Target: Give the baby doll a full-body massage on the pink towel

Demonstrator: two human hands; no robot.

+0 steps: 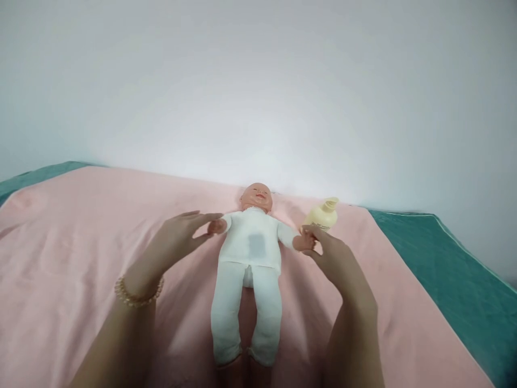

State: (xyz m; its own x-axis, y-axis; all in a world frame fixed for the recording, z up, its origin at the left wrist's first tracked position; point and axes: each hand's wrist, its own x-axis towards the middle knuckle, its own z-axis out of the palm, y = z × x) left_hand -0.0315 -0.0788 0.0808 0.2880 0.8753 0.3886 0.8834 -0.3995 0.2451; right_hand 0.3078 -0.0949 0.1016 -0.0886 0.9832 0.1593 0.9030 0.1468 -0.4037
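Observation:
A baby doll [250, 237] in a white top and white trousers lies on its back on the pink sheet [181, 318], head toward the wall and both arms spread. My left hand [180, 237], with a beaded bracelet at the wrist, has its thumb and fingers around the doll's hand on the left. On the other side my right hand [329, 249] has its fingertips and thumb around the doll's other hand. Just beyond my right hand is a pale yellow bottle [323, 214], its lower part hidden by the fingers.
A green cover [448, 258] shows beyond the pink sheet on the right, and a strip of green cloth [48, 173] at the far left. A plain pale wall [258, 97] rises behind the doll's head.

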